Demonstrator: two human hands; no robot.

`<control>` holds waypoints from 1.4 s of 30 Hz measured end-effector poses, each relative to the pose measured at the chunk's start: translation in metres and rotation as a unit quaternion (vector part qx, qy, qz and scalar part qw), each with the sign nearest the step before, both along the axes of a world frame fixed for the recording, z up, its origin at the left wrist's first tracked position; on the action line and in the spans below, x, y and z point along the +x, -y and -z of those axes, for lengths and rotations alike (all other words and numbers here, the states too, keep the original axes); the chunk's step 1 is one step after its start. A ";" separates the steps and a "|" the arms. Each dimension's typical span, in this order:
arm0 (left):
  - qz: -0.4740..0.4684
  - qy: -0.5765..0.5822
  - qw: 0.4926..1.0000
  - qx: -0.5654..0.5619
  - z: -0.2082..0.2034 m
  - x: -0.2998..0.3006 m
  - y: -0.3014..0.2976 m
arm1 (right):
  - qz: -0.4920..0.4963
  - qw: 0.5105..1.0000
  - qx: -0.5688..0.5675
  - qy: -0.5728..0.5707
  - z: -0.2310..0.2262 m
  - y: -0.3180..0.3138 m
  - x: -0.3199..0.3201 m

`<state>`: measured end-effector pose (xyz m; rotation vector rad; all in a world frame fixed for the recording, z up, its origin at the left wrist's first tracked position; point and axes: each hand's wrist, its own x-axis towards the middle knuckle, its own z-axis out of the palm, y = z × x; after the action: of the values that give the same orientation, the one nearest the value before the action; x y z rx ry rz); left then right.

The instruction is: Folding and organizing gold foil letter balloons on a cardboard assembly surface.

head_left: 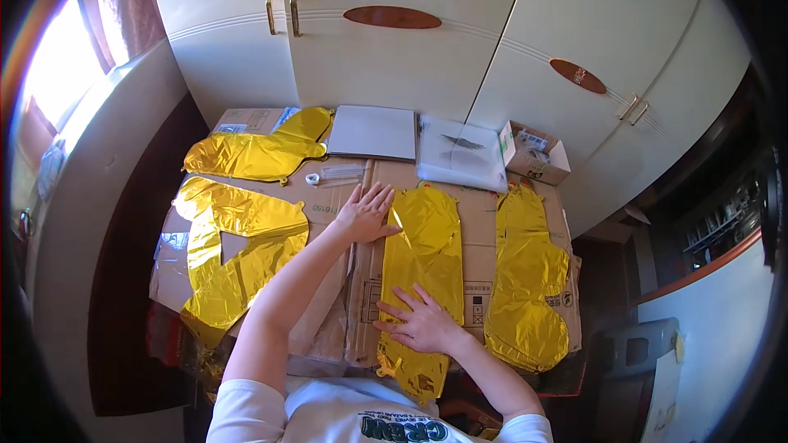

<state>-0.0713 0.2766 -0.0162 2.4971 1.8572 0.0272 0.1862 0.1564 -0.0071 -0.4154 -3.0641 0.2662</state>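
Observation:
A flat gold foil balloon [427,267] lies lengthwise in front of me on cardboard, its near end hanging past the edge. My left hand [368,213] rests flat at the upper left edge of this balloon, fingers stretched out. Lower down, my right hand [420,321] lies spread on the foil with the fingers apart. To the right is another gold foil balloon [529,279], untouched. At the left, beside my left forearm, a third foil balloon [254,217] has a gap in its middle. One more gold balloon [254,154] lies beyond it, at the back left.
The cardboard [328,279] covers the work surface. Along its back stand a white stack of sheets [373,131], clear plastic bags [461,154] and a small open box [538,154]. A white tape roll [312,179] sits by clear strips [342,172]. Cabinets [394,57] rise behind; a grey stool [636,350] stands right.

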 end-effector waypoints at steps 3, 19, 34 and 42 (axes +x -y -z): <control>-0.031 0.003 1.000 0.005 0.002 0.002 -0.005 | -0.002 1.000 -0.003 0.002 -0.001 -0.001 -0.001; -0.139 0.055 0.963 0.224 0.006 0.014 -0.025 | -0.010 0.999 0.013 0.035 -0.005 0.000 -0.001; 0.088 0.087 0.989 0.084 0.006 0.042 0.099 | 0.024 1.000 0.004 -0.018 -0.002 0.002 -0.001; 0.004 0.044 0.997 0.059 0.003 0.035 0.050 | 0.008 1.000 0.015 -0.026 -0.001 0.001 0.001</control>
<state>-0.0366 0.2267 -0.0192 2.5327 1.8638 0.2514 0.1872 0.1551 -0.0063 -0.4229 -3.0079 0.2252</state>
